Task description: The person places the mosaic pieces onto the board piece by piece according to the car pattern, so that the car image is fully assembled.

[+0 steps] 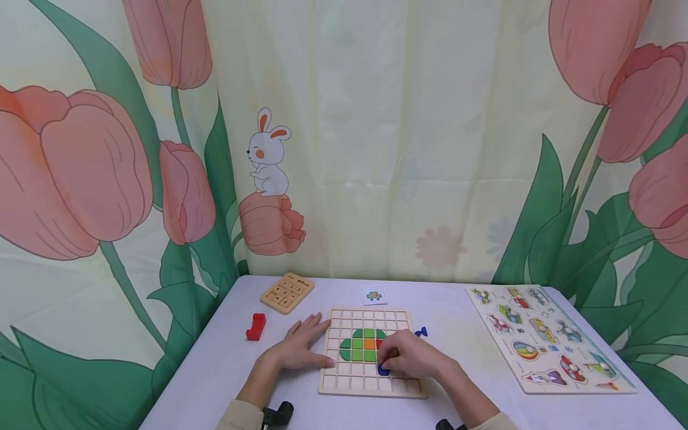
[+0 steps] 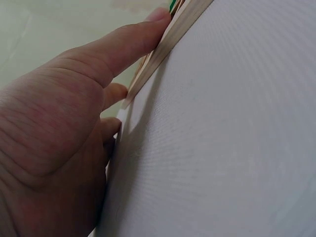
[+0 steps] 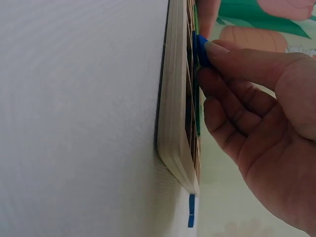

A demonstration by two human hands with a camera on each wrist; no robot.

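Observation:
A wooden grid board [image 1: 344,378] lies on the white table [image 1: 215,370], with green tiles [image 1: 361,347], an orange tile [image 1: 368,343] and a red tile in its middle. My right hand [image 1: 411,357] pinches a blue piece [image 1: 383,370] over the board's lower rows; the right wrist view shows that blue piece [image 3: 200,49] held at the fingertips against the board [image 3: 175,123]. My left hand [image 1: 301,346] lies flat on the table, fingers straight against the board's left edge [image 2: 158,54].
A red block [image 1: 255,326] lies at the left. A small wooden number board [image 1: 287,292] and a pattern card [image 1: 374,294] sit behind. Another blue piece [image 1: 421,331] lies by the grid board's right side. A vehicle peg puzzle [image 1: 543,343] fills the right.

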